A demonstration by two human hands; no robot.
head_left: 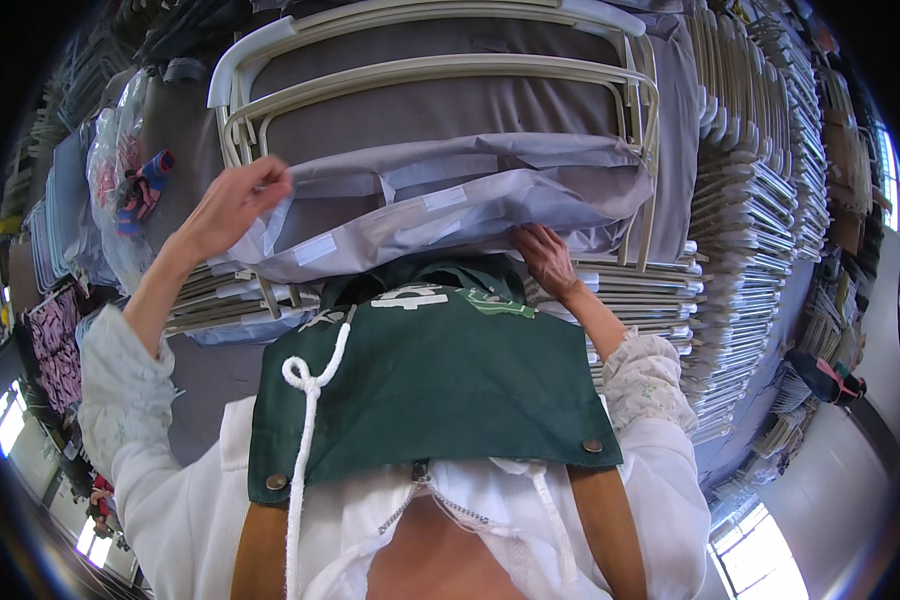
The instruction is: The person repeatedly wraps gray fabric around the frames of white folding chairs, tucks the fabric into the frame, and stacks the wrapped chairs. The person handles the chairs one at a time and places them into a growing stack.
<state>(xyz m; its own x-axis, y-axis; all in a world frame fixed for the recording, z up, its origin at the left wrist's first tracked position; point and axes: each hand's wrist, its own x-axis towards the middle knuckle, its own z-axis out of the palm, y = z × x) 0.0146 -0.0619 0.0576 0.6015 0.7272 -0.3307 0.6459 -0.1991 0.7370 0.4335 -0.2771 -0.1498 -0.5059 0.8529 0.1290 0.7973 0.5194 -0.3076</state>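
Head view, the only one; places are taken from the pale tubular metal frame. The grey fabric cover is draped across the frame's near end, mostly between its sides, with loose folds and a long gaping opening; two white patches are carried on its near band. The left hand is held at the frame's near left corner, over the cover's left end, fingers half-curled. The right hand is set nearside of the frame, right of its middle, fingers bent against the cover's near edge. Left fingers are blurred and right fingertips lost in folds, so whether cloth is gripped by either cannot be told.

Handling, judged: cover light, thin, floppy, a bit slick, easily creased, hardly fragile; best taken by the near band towards both ends, as sagging is likely if it is lifted mid-length. Frame judged stiff, heavier, smooth; best held by its straight sides.

Around: a darker grey sheet is seen behind the frame's bars, stacked frames are piled to its right, a clear plastic bag is placed to its left, and a green apron is worn nearside of it
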